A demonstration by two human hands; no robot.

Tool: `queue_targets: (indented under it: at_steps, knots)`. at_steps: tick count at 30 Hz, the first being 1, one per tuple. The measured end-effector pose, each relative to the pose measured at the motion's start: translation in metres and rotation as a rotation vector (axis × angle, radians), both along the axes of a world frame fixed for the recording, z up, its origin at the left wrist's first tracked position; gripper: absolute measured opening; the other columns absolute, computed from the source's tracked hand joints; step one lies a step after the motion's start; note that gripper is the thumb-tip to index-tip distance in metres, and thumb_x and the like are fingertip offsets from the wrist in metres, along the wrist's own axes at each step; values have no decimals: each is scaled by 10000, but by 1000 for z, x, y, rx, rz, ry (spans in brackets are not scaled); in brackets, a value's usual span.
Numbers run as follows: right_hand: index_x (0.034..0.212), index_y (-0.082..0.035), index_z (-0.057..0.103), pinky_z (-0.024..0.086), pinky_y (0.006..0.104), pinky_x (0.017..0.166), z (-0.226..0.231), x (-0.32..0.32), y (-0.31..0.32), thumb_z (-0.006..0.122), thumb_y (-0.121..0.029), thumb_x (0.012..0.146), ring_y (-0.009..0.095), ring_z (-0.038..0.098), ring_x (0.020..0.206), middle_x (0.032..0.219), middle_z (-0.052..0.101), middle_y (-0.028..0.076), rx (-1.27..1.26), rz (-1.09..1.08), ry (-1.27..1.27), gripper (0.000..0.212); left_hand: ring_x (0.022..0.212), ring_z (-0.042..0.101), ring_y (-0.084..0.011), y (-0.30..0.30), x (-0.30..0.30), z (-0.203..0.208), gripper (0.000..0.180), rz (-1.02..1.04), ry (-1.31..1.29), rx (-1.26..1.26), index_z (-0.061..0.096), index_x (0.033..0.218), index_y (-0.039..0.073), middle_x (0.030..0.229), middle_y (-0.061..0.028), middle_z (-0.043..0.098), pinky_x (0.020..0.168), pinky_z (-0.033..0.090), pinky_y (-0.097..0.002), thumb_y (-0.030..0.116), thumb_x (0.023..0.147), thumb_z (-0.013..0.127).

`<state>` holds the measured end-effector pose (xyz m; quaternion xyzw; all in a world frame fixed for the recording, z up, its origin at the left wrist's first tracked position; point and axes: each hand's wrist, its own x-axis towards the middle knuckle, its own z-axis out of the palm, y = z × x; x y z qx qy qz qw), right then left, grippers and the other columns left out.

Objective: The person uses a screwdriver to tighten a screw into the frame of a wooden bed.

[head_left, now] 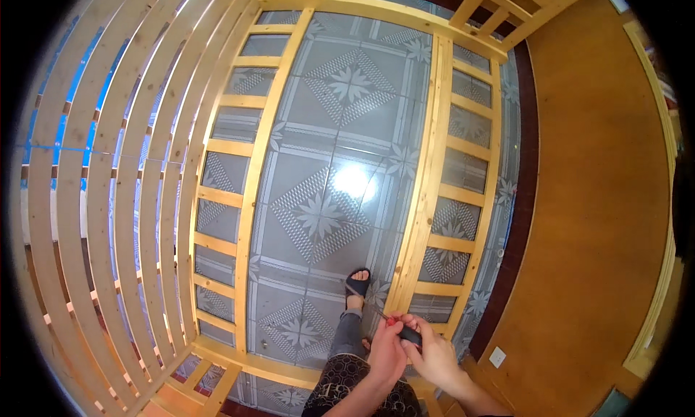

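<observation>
My left hand (386, 353) and my right hand (437, 357) are close together at the lower middle, above the right side rail of a wooden bed frame (423, 192). Between them is a screwdriver (410, 335) with a black and red handle. My right fingers are closed around the black part of the handle. The left fingers pinch near the red part. A thin shaft points up and left from the hands, over the floor by my foot. Its tip is too fine to make out. The palms hide part of the handle.
Wooden slats (152, 149) stand along the left. A ladder-like side rail (250, 178) runs beside them. An orange-brown wooden panel (594, 178) with a white wall socket (497, 357) is at the right. My sandalled foot (357, 283) stands on the grey patterned tile floor (340, 156) inside the frame.
</observation>
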<state>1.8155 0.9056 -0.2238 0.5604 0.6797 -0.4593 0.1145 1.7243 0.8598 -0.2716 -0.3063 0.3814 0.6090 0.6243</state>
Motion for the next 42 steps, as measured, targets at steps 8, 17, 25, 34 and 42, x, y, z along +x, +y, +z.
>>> queue_targets:
  at_steps: [8, 17, 25, 34, 42]
  knots:
    - [1250, 17, 362, 487, 444, 751, 27, -42, 53, 568, -266, 844, 394, 603, 905, 1012, 596, 241, 90, -1, 71, 536, 919, 517, -213, 63, -39, 38, 227, 69, 59, 40, 451, 1077, 1, 968, -117, 534, 876, 426, -331, 9, 851, 427]
    - [1242, -15, 371, 494, 446, 731, 26, -80, 96, 559, -234, 839, 419, 602, 876, 1000, 595, 244, 51, 64, 139, 495, 914, 525, -200, 97, -77, 38, 211, 132, 52, 45, 465, 1052, 21, 951, -98, 540, 861, 432, -322, 7, 845, 425]
    - [1287, -23, 369, 495, 432, 757, 24, -132, 171, 568, -252, 843, 392, 604, 899, 1041, 599, 198, 65, 193, 170, 539, 873, 511, -175, 165, -126, 43, 204, 241, 160, 85, 452, 1021, 0, 939, -92, 516, 828, 436, -299, -38, 825, 409]
    - [1270, -14, 385, 493, 414, 779, 46, -160, 269, 578, -244, 838, 375, 598, 939, 1060, 592, 196, 86, 245, 197, 526, 905, 507, -169, 257, -155, 73, 233, 286, 169, 156, 439, 1058, 9, 964, -90, 513, 853, 432, -297, -41, 835, 397]
    - [1241, 5, 409, 482, 373, 809, 42, -205, 311, 556, -178, 876, 313, 610, 974, 1081, 591, 209, -27, -57, 421, 434, 1035, 481, -195, 317, -211, 88, 285, 25, 480, 189, 449, 1159, -1, 1133, -133, 528, 949, 369, -334, 158, 939, 362]
